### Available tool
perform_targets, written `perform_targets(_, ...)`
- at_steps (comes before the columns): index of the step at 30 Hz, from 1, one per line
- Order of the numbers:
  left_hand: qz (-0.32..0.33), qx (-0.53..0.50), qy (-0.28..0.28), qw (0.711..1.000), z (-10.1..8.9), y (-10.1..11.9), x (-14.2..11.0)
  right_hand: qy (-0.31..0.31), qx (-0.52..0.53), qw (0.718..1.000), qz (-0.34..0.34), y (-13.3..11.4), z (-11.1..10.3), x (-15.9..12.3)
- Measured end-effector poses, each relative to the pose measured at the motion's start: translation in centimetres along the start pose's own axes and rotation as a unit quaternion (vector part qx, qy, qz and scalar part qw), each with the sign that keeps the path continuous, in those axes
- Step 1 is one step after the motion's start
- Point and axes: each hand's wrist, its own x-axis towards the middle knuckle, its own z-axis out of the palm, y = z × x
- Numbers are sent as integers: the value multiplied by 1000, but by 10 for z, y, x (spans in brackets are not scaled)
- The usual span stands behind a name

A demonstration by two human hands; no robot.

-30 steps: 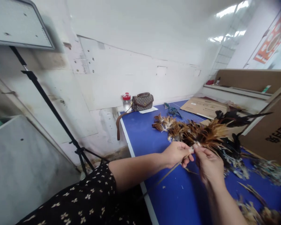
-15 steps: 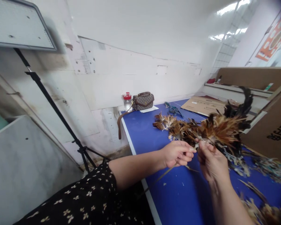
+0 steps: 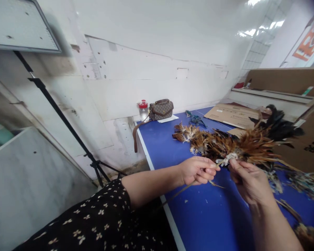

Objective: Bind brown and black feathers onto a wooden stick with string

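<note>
My right hand (image 3: 252, 183) is closed, thumb and fingers pinching the pale, wrapped base of a feather bunch (image 3: 256, 144). Its brown and black feathers fan out up and to the right. Just to the left, my left hand (image 3: 200, 170) pinches a thin tan cord (image 3: 183, 190) that runs to the bunch's base and trails down past the table edge. A short end of the cord sticks out below the left fingers. Behind the hands, a pile of brown feather bunches (image 3: 201, 139) lies on the blue table (image 3: 206, 219).
Blue-grey feathers (image 3: 307, 184) lie at the right, and a dark teal bunch (image 3: 196, 119) farther back. A handbag (image 3: 162, 111) and a red-lidded bottle (image 3: 143, 111) stand by the wall. Flattened cardboard (image 3: 230, 115) lies behind. A black light stand (image 3: 65, 122) rises at left.
My right hand has moved right with the feather bunch, which has tilted over to the right. The gap between my hands is wider, and more of the wrapped base and cord shows.
</note>
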Motion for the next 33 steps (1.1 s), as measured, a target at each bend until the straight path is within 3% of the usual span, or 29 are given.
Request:
perform_targets(4,-24,-7,-36,999,-1,1,-4,-27,31,999,-17,-3,5,-4)
perform_targets(7,-13,-1,-43,999,-1,-4,-3,-4,46,999,-17,-2,7,-4)
perform_targets(10,28,53,14,998,1,-13,6,37,30,999,13,4,6,0)
perform_targets(15,130,125,128,975,5,-22,26,50,-14,998,41,17,8,5)
perform_targets(19,162,153,163,961,9,-19,29,45,-10,998,44,15,14,4)
perform_targets(23,126,131,131,975,12,-8,21,8,2,999,46,8,10,1)
perform_targets(28,24,87,36,995,6,4,15,-18,-7,1000,7,4,4,-3)
perform_targets(33,-37,66,-41,996,-1,10,13,-37,4,999,-24,0,8,-8)
